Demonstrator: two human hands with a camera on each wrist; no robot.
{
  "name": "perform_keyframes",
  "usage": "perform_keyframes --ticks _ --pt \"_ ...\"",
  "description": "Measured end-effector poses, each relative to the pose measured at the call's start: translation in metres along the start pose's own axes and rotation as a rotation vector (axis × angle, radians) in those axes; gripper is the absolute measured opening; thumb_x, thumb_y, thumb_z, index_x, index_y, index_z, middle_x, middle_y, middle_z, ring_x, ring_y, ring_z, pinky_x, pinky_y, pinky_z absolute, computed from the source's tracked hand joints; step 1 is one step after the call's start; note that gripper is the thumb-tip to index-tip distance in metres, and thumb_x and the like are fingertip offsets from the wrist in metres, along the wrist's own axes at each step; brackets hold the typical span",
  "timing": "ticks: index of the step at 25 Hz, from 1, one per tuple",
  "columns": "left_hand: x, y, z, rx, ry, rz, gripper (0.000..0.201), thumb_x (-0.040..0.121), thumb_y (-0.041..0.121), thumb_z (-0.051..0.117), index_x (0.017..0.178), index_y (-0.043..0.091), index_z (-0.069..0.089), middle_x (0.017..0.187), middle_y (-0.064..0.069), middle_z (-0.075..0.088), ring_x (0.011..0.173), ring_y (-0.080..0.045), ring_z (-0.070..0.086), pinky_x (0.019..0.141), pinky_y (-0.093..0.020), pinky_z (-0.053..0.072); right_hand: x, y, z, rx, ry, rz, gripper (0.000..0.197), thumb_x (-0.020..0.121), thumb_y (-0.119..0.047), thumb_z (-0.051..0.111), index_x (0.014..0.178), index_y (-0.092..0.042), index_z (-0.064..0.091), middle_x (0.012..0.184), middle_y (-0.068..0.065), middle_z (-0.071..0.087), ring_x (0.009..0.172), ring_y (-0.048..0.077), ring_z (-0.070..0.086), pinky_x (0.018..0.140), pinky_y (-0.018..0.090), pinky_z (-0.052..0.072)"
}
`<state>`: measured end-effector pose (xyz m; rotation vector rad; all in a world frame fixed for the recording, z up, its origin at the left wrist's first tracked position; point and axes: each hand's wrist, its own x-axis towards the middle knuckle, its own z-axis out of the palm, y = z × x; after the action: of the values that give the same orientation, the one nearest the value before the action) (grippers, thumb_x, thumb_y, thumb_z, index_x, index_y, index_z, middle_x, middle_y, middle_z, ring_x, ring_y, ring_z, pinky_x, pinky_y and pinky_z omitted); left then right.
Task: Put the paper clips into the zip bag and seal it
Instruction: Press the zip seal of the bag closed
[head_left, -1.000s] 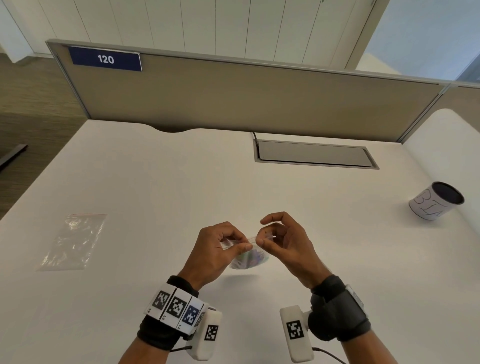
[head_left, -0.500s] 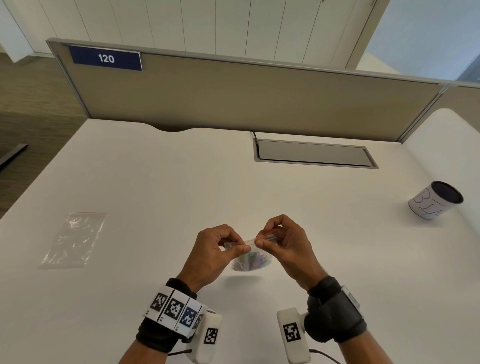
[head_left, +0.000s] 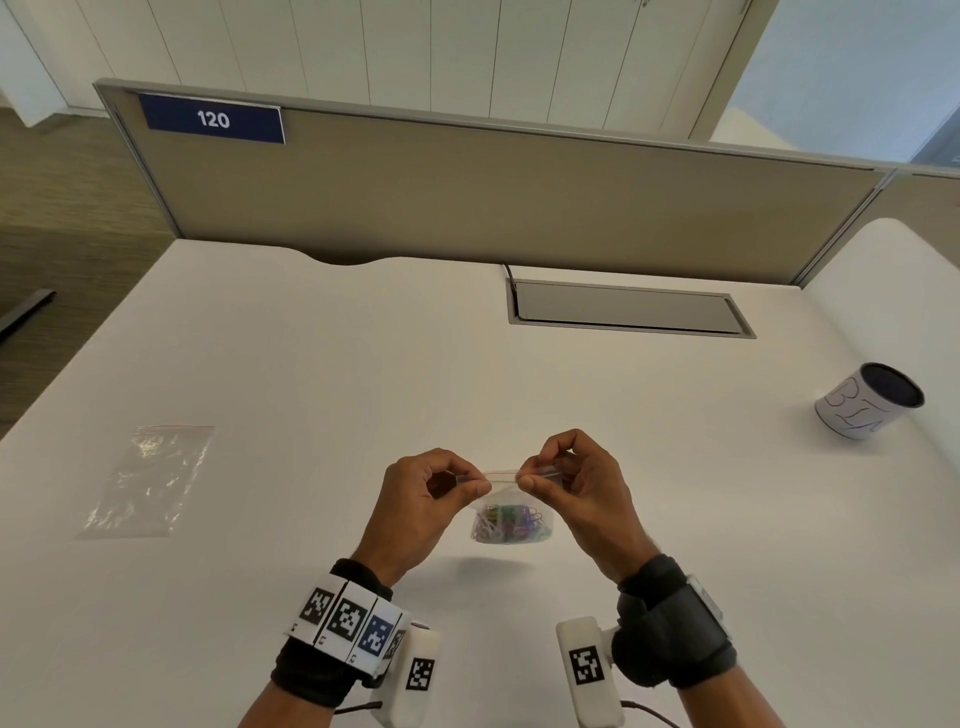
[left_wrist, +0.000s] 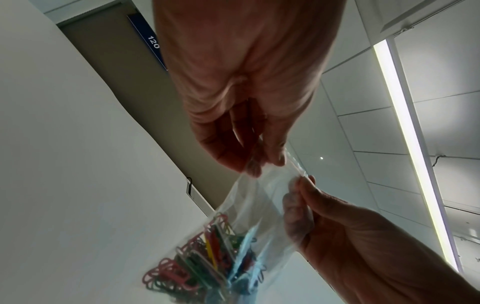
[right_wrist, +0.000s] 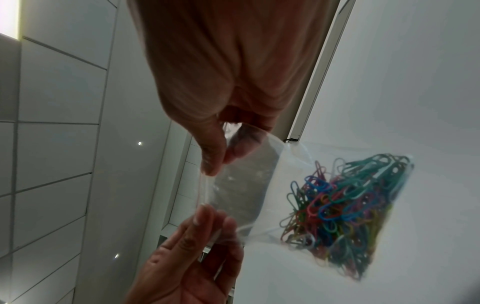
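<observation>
Head view: both hands (head_left: 501, 499) pinch zip bag (head_left: 511, 525).

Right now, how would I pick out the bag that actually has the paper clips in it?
Start at the white desk and look near its front edge, where the left hand and right hand meet. They pinch the top of a small clear zip bag hanging above the desk. Unlike the flat empty bag lying far left, it bulges with coloured paper clips.
</observation>
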<state>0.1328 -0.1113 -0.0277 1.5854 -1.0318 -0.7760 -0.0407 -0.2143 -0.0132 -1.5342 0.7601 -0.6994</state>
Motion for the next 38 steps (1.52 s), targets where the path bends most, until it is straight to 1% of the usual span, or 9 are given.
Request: perform_keyframes --ticks 6,10,17,20,23,27,29,33,38 --pt "0.000 0.000 -0.002 -0.067 0.033 -0.027 0.007 0.073 0.010 0.081 0.079 0.007 0.077 0.075 -0.003 0.077 0.073 -0.014 0.074 0.069 -0.021 0.060 0.000 0.002 0.001 0.012 0.018 -0.002 0.022 0.080 -0.001 0.072 0.086 -0.010 0.053 0.086 0.016 0.072 0.086 0.032 0.070 0.082 0.047 0.058" --pt "-0.002 -0.002 -0.007 -0.216 0.006 -0.117 0.006 0.080 0.009 0.075 0.082 0.004 0.075 0.080 -0.009 0.078 0.075 -0.022 0.075 0.070 -0.023 0.060 0.002 0.001 -0.002 0.045 0.048 0.001 0.022 0.079 0.002 0.071 0.088 -0.004 0.051 0.083 0.014 0.073 0.082 0.028 0.069 0.081 0.040 0.057" --pt "0.003 -0.004 -0.009 -0.183 0.026 -0.059 0.002 0.082 0.006 0.072 0.083 0.004 0.072 0.080 -0.008 0.077 0.076 -0.014 0.074 0.068 -0.016 0.055 0.003 -0.001 0.004 0.051 0.058 -0.008 0.022 0.080 0.003 0.070 0.085 -0.007 0.052 0.083 0.014 0.072 0.080 0.023 0.069 0.074 0.029 0.055" --pt "0.004 -0.002 -0.013 -0.233 -0.001 -0.078 0.005 0.079 0.008 0.075 0.083 0.006 0.072 0.082 -0.006 0.078 0.079 -0.018 0.075 0.067 -0.017 0.056 0.005 -0.005 0.007 0.087 0.055 -0.023 0.022 0.080 0.004 0.069 0.085 -0.007 0.051 0.082 0.014 0.072 0.078 0.021 0.069 0.072 0.026 0.055" --pt "0.006 0.002 -0.020 -0.202 -0.069 -0.067 0.008 0.077 0.013 0.077 0.084 0.009 0.075 0.081 -0.006 0.077 0.077 -0.022 0.074 0.070 -0.026 0.058 0.005 -0.007 0.009 0.108 0.031 -0.019 0.023 0.080 0.006 0.069 0.085 -0.006 0.050 0.081 0.016 0.072 0.076 0.021 0.068 0.072 0.028 0.056" --pt "0.008 0.006 -0.021 -0.077 -0.062 0.008 0.001 0.081 0.016 0.074 0.080 0.017 0.074 0.075 -0.002 0.075 0.073 -0.025 0.070 0.075 -0.049 0.059 0.006 -0.004 0.011 0.161 0.091 0.001 0.026 0.074 0.002 0.075 0.086 -0.005 0.053 0.080 0.019 0.074 0.076 0.024 0.070 0.070 0.027 0.056" --pt "0.009 0.009 -0.020 -0.047 -0.062 0.021 0.005 0.083 0.017 0.072 0.079 0.020 0.072 0.075 0.000 0.073 0.076 -0.028 0.067 0.075 -0.053 0.057 0.007 0.000 0.011 0.210 0.112 0.020 0.029 0.071 -0.003 0.079 0.091 -0.004 0.059 0.080 0.016 0.074 0.077 0.021 0.070 0.070 0.025 0.054" --pt "0.017 0.017 -0.014 -0.093 -0.114 0.009 0.005 0.085 0.019 0.070 0.080 0.020 0.070 0.078 -0.003 0.071 0.078 -0.029 0.065 0.077 -0.047 0.054 0.015 0.013 0.005 0.285 0.028 0.054 0.037 0.069 -0.018 0.079 0.102 -0.006 0.066 0.096 0.012 0.074 0.092 0.021 0.070 0.077 0.026 0.055" --pt "0.040 0.012 -0.009 -0.158 -0.046 -0.081 0.011 0.085 0.014 0.070 0.075 0.016 0.068 0.074 -0.006 0.071 0.078 -0.026 0.068 0.078 -0.043 0.057 0.043 0.022 -0.005 0.260 -0.001 0.050 0.017 0.071 -0.010 0.079 0.082 -0.004 0.067 0.081 0.010 0.072 0.081 0.023 0.069 0.070 0.025 0.054"
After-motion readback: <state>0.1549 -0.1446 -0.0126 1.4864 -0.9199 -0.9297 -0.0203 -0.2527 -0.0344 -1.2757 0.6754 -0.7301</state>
